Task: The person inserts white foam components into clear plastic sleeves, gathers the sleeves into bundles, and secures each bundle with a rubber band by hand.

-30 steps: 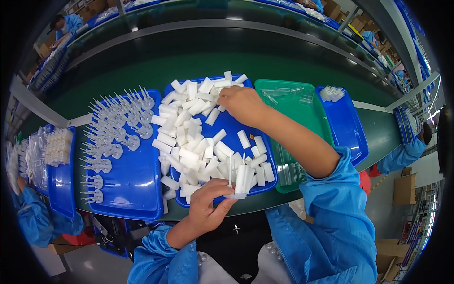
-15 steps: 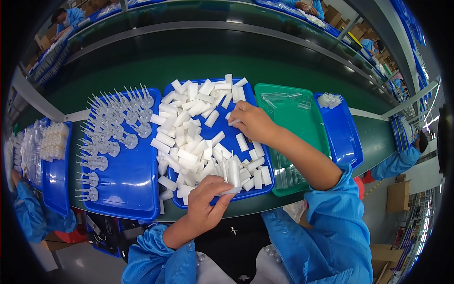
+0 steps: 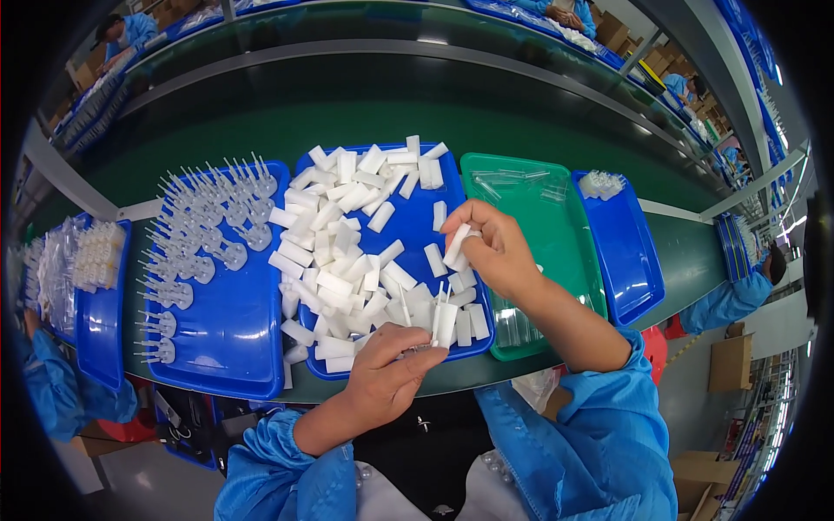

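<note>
My left hand is closed around the clear plastic base of a piece with thin upright pins, held at the near edge of the middle blue tray. A white rectangular block stands upright on that piece, beside the bare pins. Up and to the right, my right hand pinches another white block between thumb and fingers, apart from the left-hand piece. Heaped in the tray lie many loose white blocks. Fingers hide part of the clear base.
Left is a blue tray with rows of clear pinned pieces. On the right are a green tray with clear tubes and a narrow blue tray with small white parts. Co-workers sit at neighbouring places.
My right hand has come back from the tray's middle toward my left hand, a white block now showing in its fingers. The left-hand piece has turned slightly, showing its pins more plainly.
</note>
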`<state>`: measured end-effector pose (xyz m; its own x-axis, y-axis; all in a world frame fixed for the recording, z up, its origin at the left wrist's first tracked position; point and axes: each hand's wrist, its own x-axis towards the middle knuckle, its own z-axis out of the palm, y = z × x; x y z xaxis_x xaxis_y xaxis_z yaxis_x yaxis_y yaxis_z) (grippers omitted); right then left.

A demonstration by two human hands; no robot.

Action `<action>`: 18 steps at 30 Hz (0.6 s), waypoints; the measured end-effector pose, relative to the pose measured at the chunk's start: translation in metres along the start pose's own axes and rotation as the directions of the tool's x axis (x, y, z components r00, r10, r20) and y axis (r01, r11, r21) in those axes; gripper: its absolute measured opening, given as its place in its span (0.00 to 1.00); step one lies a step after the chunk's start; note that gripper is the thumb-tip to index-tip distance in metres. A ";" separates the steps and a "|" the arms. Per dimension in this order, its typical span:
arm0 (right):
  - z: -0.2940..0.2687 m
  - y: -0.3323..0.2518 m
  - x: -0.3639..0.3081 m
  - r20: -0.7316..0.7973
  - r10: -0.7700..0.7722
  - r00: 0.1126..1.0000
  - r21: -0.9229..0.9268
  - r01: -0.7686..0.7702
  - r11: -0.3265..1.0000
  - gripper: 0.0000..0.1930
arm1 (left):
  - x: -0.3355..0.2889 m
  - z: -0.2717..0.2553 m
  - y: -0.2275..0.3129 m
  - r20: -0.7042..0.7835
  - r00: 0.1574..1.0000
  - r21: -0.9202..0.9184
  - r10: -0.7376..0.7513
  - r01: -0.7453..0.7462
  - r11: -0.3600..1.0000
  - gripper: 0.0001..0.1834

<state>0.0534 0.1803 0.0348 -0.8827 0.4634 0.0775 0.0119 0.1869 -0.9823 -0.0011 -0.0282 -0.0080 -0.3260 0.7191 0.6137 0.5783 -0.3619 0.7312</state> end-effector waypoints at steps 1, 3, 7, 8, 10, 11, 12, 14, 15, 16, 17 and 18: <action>-0.003 -0.002 -0.003 0.044 0.048 0.998 0.021 -0.049 0.999 0.10 | 0.001 0.000 0.001 0.009 1.000 0.023 0.018 -0.018 1.000 0.22; -0.004 -0.008 -0.008 0.084 0.096 0.992 0.042 -0.100 0.994 0.11 | 0.002 0.002 0.002 0.013 0.999 0.041 0.040 -0.040 0.998 0.23; -0.001 -0.022 -0.015 0.138 0.119 0.983 0.105 -0.134 0.985 0.11 | 0.003 0.003 0.002 0.011 0.997 0.072 0.074 -0.075 0.995 0.23; -0.001 -0.024 -0.016 0.145 0.104 0.984 0.131 -0.124 0.984 0.11 | 0.003 0.003 0.002 0.016 0.997 0.071 0.075 -0.076 0.995 0.23; -0.001 -0.026 -0.017 0.124 0.110 0.986 0.167 -0.130 0.977 0.12 | 0.004 0.004 0.003 -0.003 0.997 0.085 0.075 -0.075 0.994 0.23; -0.001 -0.027 -0.018 0.107 0.116 0.988 0.200 -0.135 0.970 0.14 | 0.004 0.004 0.003 0.003 0.997 0.085 0.076 -0.076 0.994 0.23; -0.002 -0.027 -0.018 0.103 0.116 0.988 0.204 -0.135 0.970 0.14 | 0.003 0.004 0.003 0.001 0.998 0.085 0.069 -0.069 0.994 0.23; -0.003 -0.028 -0.019 0.155 0.133 0.979 0.190 -0.161 0.968 0.15 | 0.002 0.004 0.003 0.003 0.998 0.085 0.062 -0.062 0.994 0.23; -0.003 -0.029 -0.020 0.152 0.133 0.979 0.194 -0.162 0.968 0.15 | 0.002 0.004 0.002 -0.002 0.998 0.083 0.058 -0.057 0.995 0.23; -0.003 -0.030 -0.021 0.161 0.135 0.978 0.179 -0.163 0.970 0.13 | 0.002 0.005 0.002 -0.007 0.999 0.079 0.054 -0.053 0.995 0.23; -0.003 -0.031 -0.022 0.170 0.137 0.976 0.164 -0.165 0.973 0.12 | 0.002 0.005 0.002 -0.002 0.999 0.076 0.054 -0.053 0.996 0.23; -0.003 -0.031 -0.024 0.166 0.139 0.976 0.167 -0.166 0.972 0.12 | 0.003 0.004 0.002 -0.002 0.999 0.082 0.049 -0.049 0.995 0.23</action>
<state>0.0755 0.1663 0.0640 -0.9380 0.3349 -0.0887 0.0801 -0.0397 -0.9960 0.0024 -0.0246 -0.0062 -0.2989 0.6992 0.6495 0.6528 -0.3466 0.6736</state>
